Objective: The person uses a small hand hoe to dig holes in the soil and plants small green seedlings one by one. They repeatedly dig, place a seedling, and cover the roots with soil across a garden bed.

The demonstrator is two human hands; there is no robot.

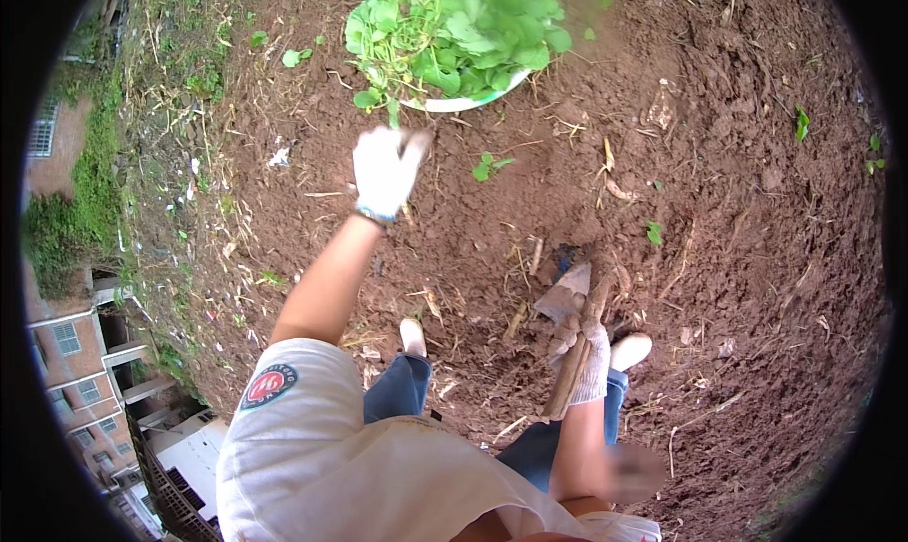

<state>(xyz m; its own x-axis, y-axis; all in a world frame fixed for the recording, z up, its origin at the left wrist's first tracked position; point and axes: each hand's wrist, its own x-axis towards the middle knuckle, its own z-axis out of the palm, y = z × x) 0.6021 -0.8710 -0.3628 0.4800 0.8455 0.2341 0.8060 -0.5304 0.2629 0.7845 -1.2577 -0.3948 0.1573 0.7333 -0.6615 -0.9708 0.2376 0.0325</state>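
Note:
A white basin with a green rim [464, 104], heaped with leafy green seedlings [461, 38], rests on brown soil at the top. Just below it is my left hand [389, 169] in a white glove, blurred; a green leaf shows at its fingertips, but whether the hand grips it cannot be told. My right hand [587, 350], in a soiled glove, is closed around the wooden handle [569, 382] of a short hand hoe. The hoe's muddy metal blade [565, 294] is low over the soil. Between the basin and the hoe a small seedling [488, 167] stands in the soil.
Other small seedlings [653, 232] are spread over the soil at right. Both my shoes [413, 336] are on the ground near the hoe. Dry stalks and litter [279, 157] lie about. Weeds cover the left edge, with brick buildings [71, 336] beyond.

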